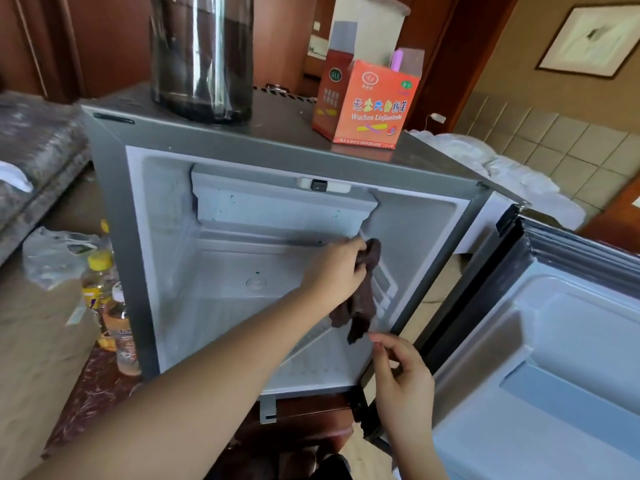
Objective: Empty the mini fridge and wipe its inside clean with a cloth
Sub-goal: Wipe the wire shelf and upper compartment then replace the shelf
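Inside the mini fridge (107, 209), close to its right wall, the left hand (332, 271) gripped a dark brown cloth (362, 306). The fingers were bunched round the cloth's upper part, and the rest hung down in a loose strip toward the fridge floor. The cloth lay against or just beside the ribbed right wall; which of the two could not be told.

The right hand (401, 375) was at the near right edge of the fridge opening, below the left hand. Its fingers were loosely curled and held nothing, and the forefinger tip was just beside the cloth's hanging end.

The door (571, 341) stood swung out to the right with its pale inner lining in view. A small freezer box (277, 206) sat at the top of the white interior.

On the fridge top stood a tall dark glass jar (202, 57) toward the left and an orange printed box (367, 105) toward the right. Left of the fridge were a few drink bottles (100, 278) and, beside them, a clear plastic bag (52, 251). Crumpled white bedding (502, 168) lay at the far right.
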Demonstrator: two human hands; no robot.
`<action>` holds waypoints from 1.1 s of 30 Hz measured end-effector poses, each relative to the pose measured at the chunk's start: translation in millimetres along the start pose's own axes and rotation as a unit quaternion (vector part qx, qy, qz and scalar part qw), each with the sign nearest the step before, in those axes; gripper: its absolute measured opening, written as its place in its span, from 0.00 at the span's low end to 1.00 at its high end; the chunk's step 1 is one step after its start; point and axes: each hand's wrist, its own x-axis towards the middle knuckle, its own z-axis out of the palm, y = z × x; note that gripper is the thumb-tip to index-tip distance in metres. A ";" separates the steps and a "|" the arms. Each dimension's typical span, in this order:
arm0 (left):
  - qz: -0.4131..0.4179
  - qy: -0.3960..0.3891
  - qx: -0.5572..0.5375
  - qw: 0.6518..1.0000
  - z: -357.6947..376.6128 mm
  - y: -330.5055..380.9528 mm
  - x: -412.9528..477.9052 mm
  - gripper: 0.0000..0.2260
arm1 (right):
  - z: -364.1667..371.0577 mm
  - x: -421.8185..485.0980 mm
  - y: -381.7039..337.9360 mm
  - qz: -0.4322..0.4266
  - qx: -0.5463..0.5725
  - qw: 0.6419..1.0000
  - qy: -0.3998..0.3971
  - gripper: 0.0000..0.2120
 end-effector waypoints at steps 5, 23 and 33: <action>0.007 0.096 -0.017 0.995 5.5 12.9 43.9 0.17 | 6.0 18.6 -5.8 -0.011 0.027 1.000 -0.002 0.14; -0.037 0.028 -0.121 0.992 47.4 2.7 27.2 0.10 | 2.3 14.3 6.0 0.047 0.050 0.998 0.013 0.14; -0.037 -0.011 -0.127 0.991 10.3 13.2 4.2 0.10 | -6.0 -13.5 -4.0 0.078 0.013 0.997 0.014 0.14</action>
